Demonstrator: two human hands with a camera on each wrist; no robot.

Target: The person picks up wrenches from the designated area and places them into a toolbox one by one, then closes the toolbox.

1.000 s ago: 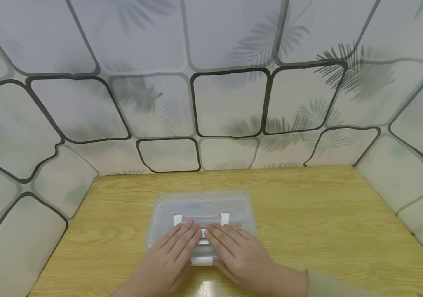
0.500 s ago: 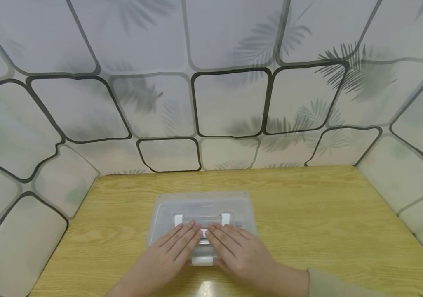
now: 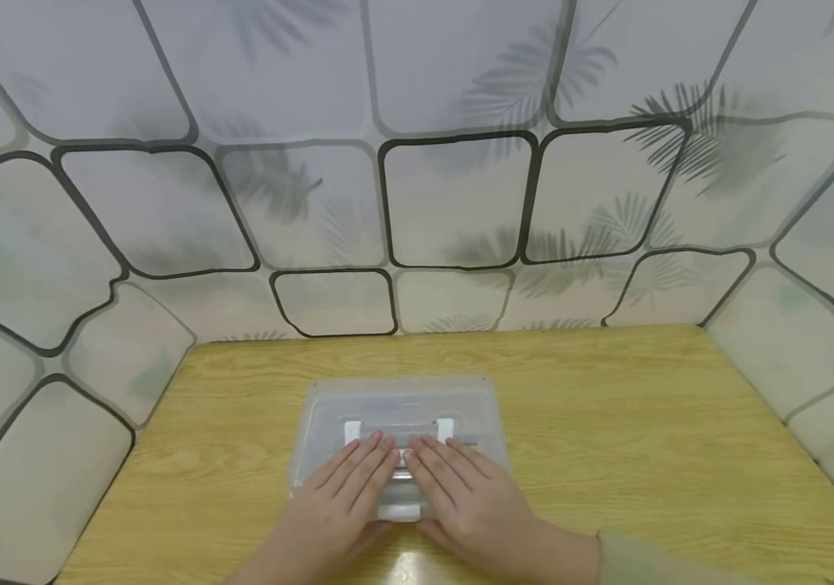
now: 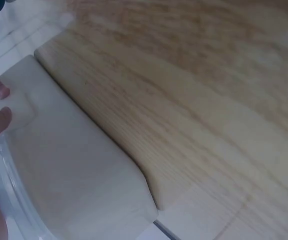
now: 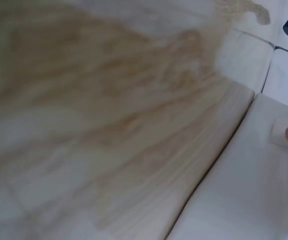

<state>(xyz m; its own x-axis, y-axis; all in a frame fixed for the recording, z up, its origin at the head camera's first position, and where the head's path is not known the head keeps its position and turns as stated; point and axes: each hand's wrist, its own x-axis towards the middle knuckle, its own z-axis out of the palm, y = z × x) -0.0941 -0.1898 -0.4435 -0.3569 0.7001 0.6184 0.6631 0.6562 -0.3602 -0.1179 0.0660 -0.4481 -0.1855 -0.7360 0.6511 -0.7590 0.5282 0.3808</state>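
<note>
A clear plastic storage box [image 3: 398,400] with a lid sits on the table in the head view. White handle mounts [image 3: 445,429] show on its lid, and a white latch [image 3: 398,512] is at its front. My left hand [image 3: 336,504] rests on the left of the lid with straight fingers, and my right hand [image 3: 475,508] mirrors it on the right. Their index fingertips nearly meet over the middle. Both thumbs reach down the front; in the left wrist view the thumb tips [image 4: 4,115] touch the box's front wall [image 4: 78,165] near the latch. The contents cannot be made out.
The box stands on a yellow wood-grain table [image 3: 607,439]. A patterned cloth or paper wall [image 3: 453,203] with leaf prints encloses the table at the back and both sides. A sleeve [image 3: 651,561] covers the right forearm.
Both hands stay on the box in nearly the same place. The thumbs show slightly more below the front edge now. The box has not moved.
</note>
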